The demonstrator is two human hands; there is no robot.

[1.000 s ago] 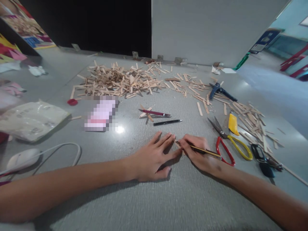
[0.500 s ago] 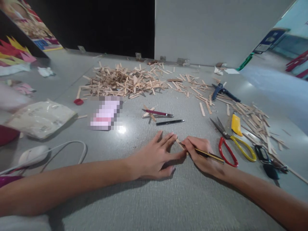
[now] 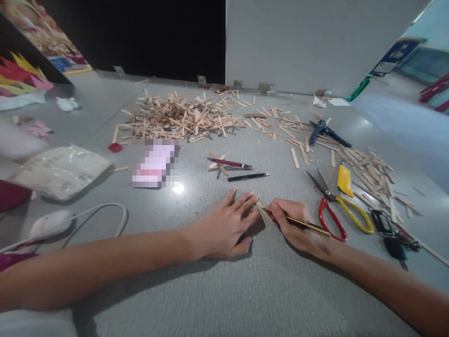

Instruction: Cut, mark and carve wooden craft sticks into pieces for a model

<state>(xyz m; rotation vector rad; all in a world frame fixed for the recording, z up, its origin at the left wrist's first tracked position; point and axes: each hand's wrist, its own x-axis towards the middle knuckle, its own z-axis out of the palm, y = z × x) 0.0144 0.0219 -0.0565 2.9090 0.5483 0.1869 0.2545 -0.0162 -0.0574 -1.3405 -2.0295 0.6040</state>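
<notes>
A short wooden craft stick (image 3: 266, 213) lies slantwise on the grey table. My left hand (image 3: 228, 224) rests palm down beside it, fingers stretched and spread, with fingertips touching the stick's upper left end. In my right hand (image 3: 289, 220), pinched in a writing grip, is a black-and-yellow striped pencil (image 3: 308, 226). Its point sits on or right at the stick. Above the hands lie a black pen (image 3: 247, 177) and a dark red craft knife (image 3: 231, 163), the knife over a few crossed sticks (image 3: 219, 166).
Scissors (image 3: 336, 201) with red and yellow handles lie right, near a yellow tool (image 3: 345, 180) and dark blue pliers-like tool (image 3: 328, 133). Piles of sticks (image 3: 182, 117) spread behind. Leftward are a blurred pink phone-like object (image 3: 156, 164), a plastic packet (image 3: 65, 171) and a cabled mouse (image 3: 52, 223).
My left index finger has drawn back from the stick's lower end, leaving more of it in view. The pencil tip has shifted slightly up and left along the stick.
</notes>
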